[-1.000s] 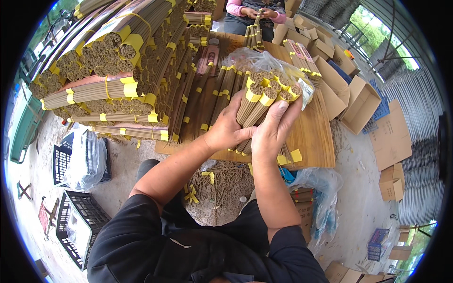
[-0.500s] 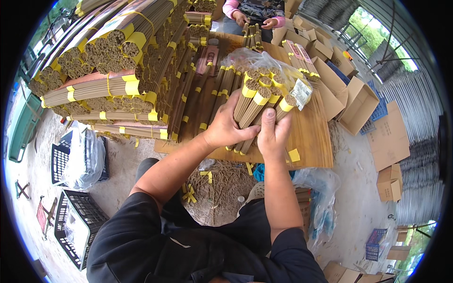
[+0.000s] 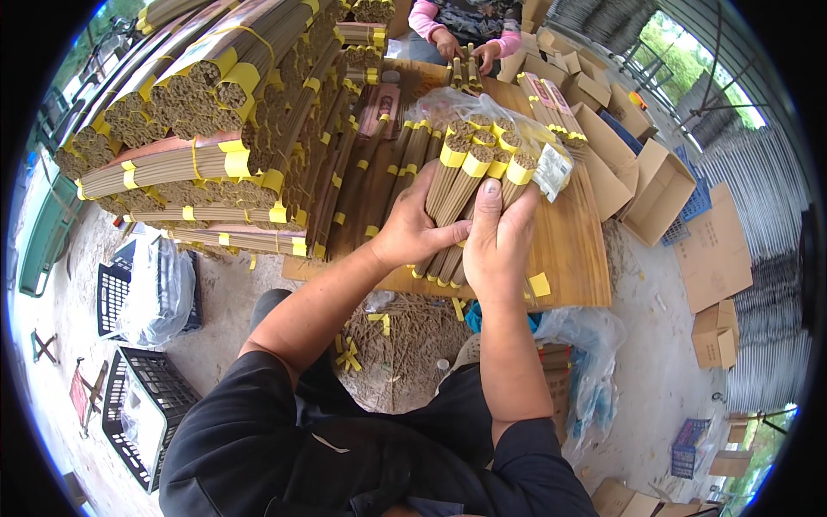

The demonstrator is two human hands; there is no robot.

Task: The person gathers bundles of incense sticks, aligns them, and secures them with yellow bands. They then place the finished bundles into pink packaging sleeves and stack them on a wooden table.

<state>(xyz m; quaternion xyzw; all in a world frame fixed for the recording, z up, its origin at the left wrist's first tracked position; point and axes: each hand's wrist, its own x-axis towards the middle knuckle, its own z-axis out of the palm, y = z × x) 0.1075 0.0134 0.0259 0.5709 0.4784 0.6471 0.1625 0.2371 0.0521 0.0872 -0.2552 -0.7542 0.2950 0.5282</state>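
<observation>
Both of my hands clasp a cluster of several brown incense stick bundles (image 3: 469, 183), each wrapped in a yellow paper band, tilted above the wooden table (image 3: 568, 250). My left hand (image 3: 405, 228) wraps the left side, its thumb lying across the front. On the right side, my right hand (image 3: 498, 241) presses with the thumb pointing up along the front bundles. The round stick ends face up and sit close together. Some fingers are hidden behind the cluster. More banded bundles (image 3: 411, 146) lie on the table just left of it, and a clear plastic bag (image 3: 448, 105) lies behind.
A tall stack of packed incense bundles (image 3: 198, 159) fills the left. Across the table, a person's hands (image 3: 469, 52) hold thin bundles. Cardboard boxes (image 3: 656, 191) stand at the right, black crates (image 3: 146, 414) on the floor at left. Loose sticks (image 3: 392, 362) litter the floor below the table.
The front right bundle, earlier standing slightly apart under my right thumb, now sits against the others. My right hand has shifted slightly left and up. The other person's hands have moved lower around their bundles.
</observation>
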